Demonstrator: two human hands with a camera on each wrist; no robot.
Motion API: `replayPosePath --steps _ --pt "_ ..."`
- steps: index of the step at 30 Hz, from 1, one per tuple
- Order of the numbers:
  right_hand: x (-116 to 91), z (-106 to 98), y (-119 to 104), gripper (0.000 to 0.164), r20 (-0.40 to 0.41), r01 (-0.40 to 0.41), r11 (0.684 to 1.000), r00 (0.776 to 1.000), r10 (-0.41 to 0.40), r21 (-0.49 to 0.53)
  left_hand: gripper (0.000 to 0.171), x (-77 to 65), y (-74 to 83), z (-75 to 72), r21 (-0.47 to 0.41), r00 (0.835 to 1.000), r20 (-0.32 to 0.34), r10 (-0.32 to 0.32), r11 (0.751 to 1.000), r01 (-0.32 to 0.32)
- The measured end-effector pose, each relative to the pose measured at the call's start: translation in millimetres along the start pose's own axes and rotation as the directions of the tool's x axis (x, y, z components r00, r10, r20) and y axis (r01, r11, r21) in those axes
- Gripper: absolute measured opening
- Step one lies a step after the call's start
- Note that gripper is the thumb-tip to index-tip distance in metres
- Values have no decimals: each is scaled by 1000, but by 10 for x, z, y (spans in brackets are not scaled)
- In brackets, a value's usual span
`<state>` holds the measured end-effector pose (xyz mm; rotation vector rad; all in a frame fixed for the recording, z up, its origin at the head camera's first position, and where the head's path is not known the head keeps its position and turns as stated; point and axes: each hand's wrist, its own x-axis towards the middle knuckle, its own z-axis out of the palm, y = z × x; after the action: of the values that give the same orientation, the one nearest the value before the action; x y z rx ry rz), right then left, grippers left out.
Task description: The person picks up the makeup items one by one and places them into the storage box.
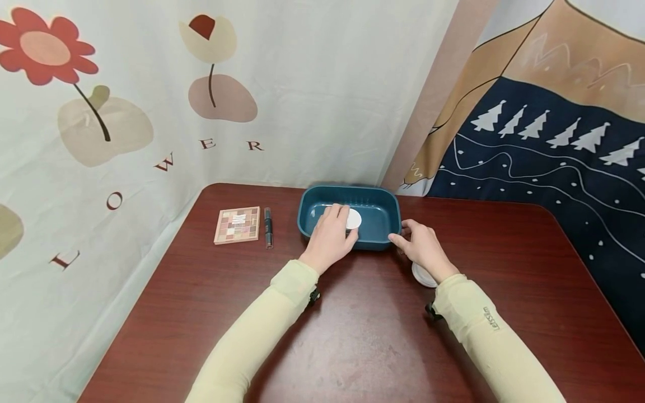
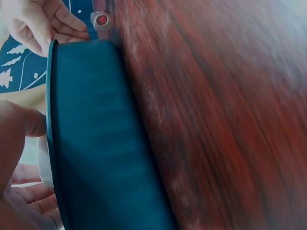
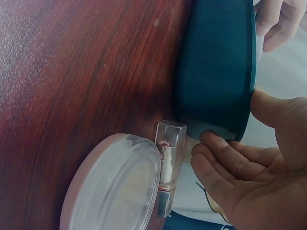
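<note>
A teal rectangular bin [image 1: 375, 245] stands at the back of the table. My left hand [image 1: 330, 235] reaches over its front wall and holds a small white round item [image 1: 355, 217] inside it. In the left wrist view the white item [image 2: 44, 160] shows between thumb and fingers behind the rim; its kind is hidden. My right hand [image 1: 425, 246] grips the bin's right front corner, thumb at the rim and fingers around the outer wall. Beneath that hand lie a round case [image 3: 115, 191] with a clear lid and pink base, and a clear-capped lipstick tube [image 3: 167, 165].
An eyeshadow palette [image 1: 237, 225] lies at the back left of the table. Beside it is a slim dark double-ended stick [image 1: 269, 228], left of the bin. Printed curtains [image 1: 322, 101] hang right behind the table's back edge.
</note>
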<state>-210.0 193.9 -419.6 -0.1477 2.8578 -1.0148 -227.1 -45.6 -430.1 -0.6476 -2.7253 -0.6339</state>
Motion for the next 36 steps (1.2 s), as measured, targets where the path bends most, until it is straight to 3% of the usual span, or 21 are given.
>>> replayPosePath --steps 10,25,31,36 --pt "4 -14 -5 50 4 2 1000 1000 -2 0 52 63 136 114 -39 999 38 17 999 -15" --pt "1 -34 -10 50 19 -22 1000 1000 22 20 56 220 229 207 -89 988 153 -2 996 16" --pt "7 -32 -14 51 31 -36 999 999 35 25 55 307 244 199 -69 975 223 -9 997 25" --pt "9 -28 -11 50 33 -31 999 999 30 22 58 386 259 194 -62 951 306 -40 996 61"
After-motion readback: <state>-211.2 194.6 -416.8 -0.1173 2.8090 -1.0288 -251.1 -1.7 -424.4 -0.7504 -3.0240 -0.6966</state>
